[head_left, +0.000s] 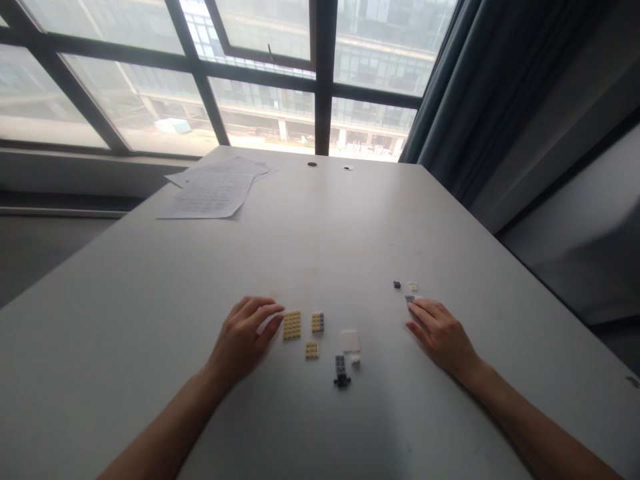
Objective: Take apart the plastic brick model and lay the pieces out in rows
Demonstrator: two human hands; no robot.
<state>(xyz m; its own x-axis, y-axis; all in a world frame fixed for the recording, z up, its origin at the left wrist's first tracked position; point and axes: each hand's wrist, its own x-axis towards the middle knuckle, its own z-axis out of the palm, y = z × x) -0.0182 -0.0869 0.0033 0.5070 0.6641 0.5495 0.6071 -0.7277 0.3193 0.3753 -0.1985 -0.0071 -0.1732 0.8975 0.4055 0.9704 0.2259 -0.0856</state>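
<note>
My left hand (250,327) rests on the table with thumb and fingers apart, its fingertips at the left edge of a tan studded building-block plate (292,325). To the right of that plate lie a tan piece with a blue-grey side (317,323) and a smaller tan plate (312,350). My right hand (440,330) has its fingers stretched out over the table, the fingertips at a small grey piece (409,299) that they partly cover. Just beyond them are a black piece (397,285) and a white piece (413,287).
Between my hands sit a white flat tile (351,341), a small white piece (355,360) and a dark grey piece (341,370) with side knobs. Printed papers (210,193) lie at the table's far left. Windows and a dark curtain (480,87) stand behind the table (320,227).
</note>
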